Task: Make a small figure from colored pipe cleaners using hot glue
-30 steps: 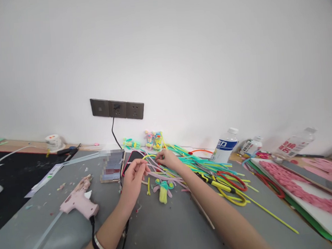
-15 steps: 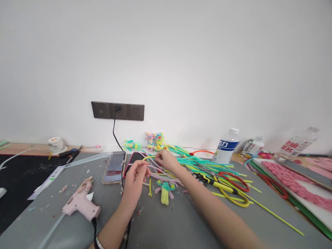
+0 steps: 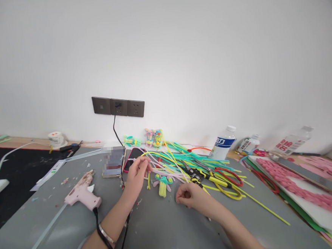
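Note:
My left hand (image 3: 139, 175) is pinched closed in front of the phone, on a yellow pipe cleaner (image 3: 153, 153) that arcs off to the right from behind its fingertips. Low over the grey table, my right hand (image 3: 192, 195) has its fingers curled together; whatever they hold is hidden. Between the hands lies a small pipe-cleaner figure (image 3: 162, 187) with a yellow body and a teal top. A short yellow piece (image 3: 148, 181) is beside it. Behind my right hand are black-and-yellow pliers (image 3: 219, 180) and a heap of teal, yellow and lilac pipe cleaners (image 3: 191, 157).
A pink glue gun (image 3: 84, 194) lies left, its black cord passing my left forearm. A dark phone (image 3: 132, 160) is behind my left hand. Scissors with red handles (image 3: 238, 180), a bottle (image 3: 223, 143) and a pink braided piece (image 3: 298, 183) are right. Finished figures (image 3: 153, 137) stand by the wall.
My right hand has moved from beside my left hand toward me and to the right, beside the small figure. My left hand stays nearly in place. The view has shifted slightly.

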The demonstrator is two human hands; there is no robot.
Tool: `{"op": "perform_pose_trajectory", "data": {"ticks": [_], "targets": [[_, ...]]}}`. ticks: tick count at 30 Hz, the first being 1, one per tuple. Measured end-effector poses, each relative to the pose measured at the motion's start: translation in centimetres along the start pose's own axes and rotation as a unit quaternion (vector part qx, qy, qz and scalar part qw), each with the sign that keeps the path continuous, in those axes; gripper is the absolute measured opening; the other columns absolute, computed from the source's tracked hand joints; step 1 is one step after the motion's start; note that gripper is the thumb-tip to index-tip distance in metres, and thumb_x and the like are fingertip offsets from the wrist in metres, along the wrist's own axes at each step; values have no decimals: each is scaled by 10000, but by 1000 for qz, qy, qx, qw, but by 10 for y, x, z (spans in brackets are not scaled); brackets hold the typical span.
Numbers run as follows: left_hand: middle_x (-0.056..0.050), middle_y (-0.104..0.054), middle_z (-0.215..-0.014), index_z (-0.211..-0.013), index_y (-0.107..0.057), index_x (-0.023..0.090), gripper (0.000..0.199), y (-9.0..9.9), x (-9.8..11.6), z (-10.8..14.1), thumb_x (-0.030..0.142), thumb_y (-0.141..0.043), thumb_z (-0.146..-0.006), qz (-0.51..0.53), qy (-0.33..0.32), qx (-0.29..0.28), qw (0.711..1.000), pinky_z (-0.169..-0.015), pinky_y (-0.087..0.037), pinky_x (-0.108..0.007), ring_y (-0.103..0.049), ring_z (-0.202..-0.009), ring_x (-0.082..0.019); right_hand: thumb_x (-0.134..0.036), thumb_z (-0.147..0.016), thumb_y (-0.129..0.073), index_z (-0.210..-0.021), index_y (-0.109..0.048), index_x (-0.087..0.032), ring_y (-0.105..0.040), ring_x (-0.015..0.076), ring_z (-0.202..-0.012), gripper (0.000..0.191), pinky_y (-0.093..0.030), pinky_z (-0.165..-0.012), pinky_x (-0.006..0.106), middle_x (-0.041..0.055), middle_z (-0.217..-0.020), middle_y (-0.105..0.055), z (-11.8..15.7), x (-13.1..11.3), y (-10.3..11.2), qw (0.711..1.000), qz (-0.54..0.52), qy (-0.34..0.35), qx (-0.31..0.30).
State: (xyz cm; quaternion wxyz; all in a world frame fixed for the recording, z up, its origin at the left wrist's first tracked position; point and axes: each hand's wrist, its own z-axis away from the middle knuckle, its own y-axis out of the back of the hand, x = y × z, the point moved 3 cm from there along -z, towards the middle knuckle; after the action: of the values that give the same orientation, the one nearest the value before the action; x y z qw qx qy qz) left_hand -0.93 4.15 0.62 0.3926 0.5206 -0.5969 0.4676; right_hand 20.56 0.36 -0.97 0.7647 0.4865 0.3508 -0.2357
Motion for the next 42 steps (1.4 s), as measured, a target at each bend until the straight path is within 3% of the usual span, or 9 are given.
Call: {"op": "perform_pose_trajectory", "data": {"ticks": [9,13,17,20,22,27,30,36,42], "targets": [[1,-604,-662,-850,-627,187,278,2,-3,-3,459,-569,-850,-8,11,-3,1000,-521,-377,-226,-550,-625,-143,-317,-795,-548,-697,-714,-169,-483,145,-558,244,-360,-556,247,9,-602,-612,-2,-4,8,988,25,63,137],[5,-600,-656,-846,-628,183,284,0,-3,-2,463,-582,-840,-2,18,-11,1000,-523,-378,-225,-539,-615,-137,-403,-909,-446,-836,-721,-153,-463,142,-537,380,-354,-530,249,20,-611,-593,4,-30,13,965,-11,113,237],[3,-602,-647,-825,-646,184,299,-1,-6,-3,479,-647,-781,21,49,-25,998,-523,-392,-234,-538,-591,-137,-254,-949,-404,-902,-685,-174,-574,172,-648,296,-451,-607,268,48,-748,-664,8,-100,-35,955,-32,224,195],[-5,-587,-637,-785,-644,190,317,5,-9,-6,506,-639,-774,55,91,-9,994,-498,-375,-240,-528,-559,-135,-182,-901,-535,-1064,-667,-188,-600,256,-970,209,-481,-891,386,99,-1003,-682,8,-161,-95,916,111,352,154],[2,-576,-654,-771,-633,189,299,8,-6,-7,488,-646,-774,53,82,-1,995,-509,-369,-229,-516,-570,-123,-233,-901,-570,-1167,-618,-147,-573,280,-1029,284,-477,-931,428,127,-1067,-659,1,-189,-131,895,181,385,134],[2,-559,-659,-773,-631,169,323,3,3,-1,491,-613,-795,43,82,-26,995,-521,-357,-219,-502,-580,-117,-363,-798,-707,-1301,-505,-28,-545,345,-1106,637,-537,-864,478,246,-1247,-570,-39,-212,-188,926,231,286,87],[-6,-575,-667,-762,-628,164,313,-3,2,2,475,-621,-792,41,93,-53,993,-535,-364,-221,-515,-592,-121,-169,-849,-601,-1285,-516,-29,-593,334,-1068,466,-582,-765,454,266,-1255,-564,-61,-211,-204,938,250,231,64],[0,-574,-674,-744,-619,169,291,-4,-1,1,454,-601,-804,26,90,-59,994,-539,-351,-221,-503,-589,-114,-66,-827,-566,-1186,-532,-43,-708,304,-929,361,-608,-669,399,260,-1045,-673,-79,-206,-201,956,244,144,75],[-2,-573,-659,-727,-602,177,308,-8,-5,2,470,-573,-819,-13,66,-83,994,-527,-352,-227,-510,-582,-129,-142,-758,-681,-1292,-436,12,-725,368,-934,607,-606,-732,448,309,-1037,-696,-72,-205,-194,964,224,146,-4]]}}
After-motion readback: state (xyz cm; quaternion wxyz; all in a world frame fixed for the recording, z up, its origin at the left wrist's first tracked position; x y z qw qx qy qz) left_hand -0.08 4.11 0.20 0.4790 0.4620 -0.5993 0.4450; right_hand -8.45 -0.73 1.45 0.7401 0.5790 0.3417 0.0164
